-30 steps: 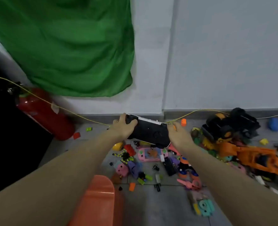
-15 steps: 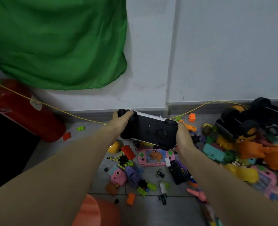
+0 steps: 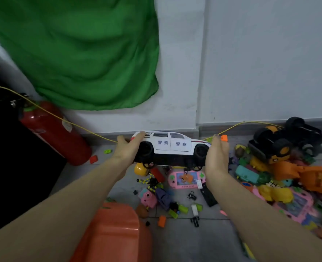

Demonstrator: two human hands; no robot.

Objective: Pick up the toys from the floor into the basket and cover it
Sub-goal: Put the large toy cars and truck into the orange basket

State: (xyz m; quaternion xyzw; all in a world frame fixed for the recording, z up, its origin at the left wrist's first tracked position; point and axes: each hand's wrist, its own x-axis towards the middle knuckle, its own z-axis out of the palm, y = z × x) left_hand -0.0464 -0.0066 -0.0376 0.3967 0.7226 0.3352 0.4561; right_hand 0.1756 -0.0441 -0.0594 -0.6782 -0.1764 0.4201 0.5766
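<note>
White toy police car (image 3: 172,143), held side-on above the floor at mid-frame, with scattered toys (image 3: 184,179) below it. The left hand (image 3: 127,149) grips its rear at 9 o'clock; the right hand (image 3: 216,157) presses its front at 3 o'clock, fingers straight. An orange basket (image 3: 114,231) lies at 7 o'clock, a red fire extinguisher (image 3: 56,132) at 9 o'clock.

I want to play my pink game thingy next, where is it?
In the head view, the pink game lies on the floor mid-frame, just under the white police car held between the left hand and right hand.
</note>
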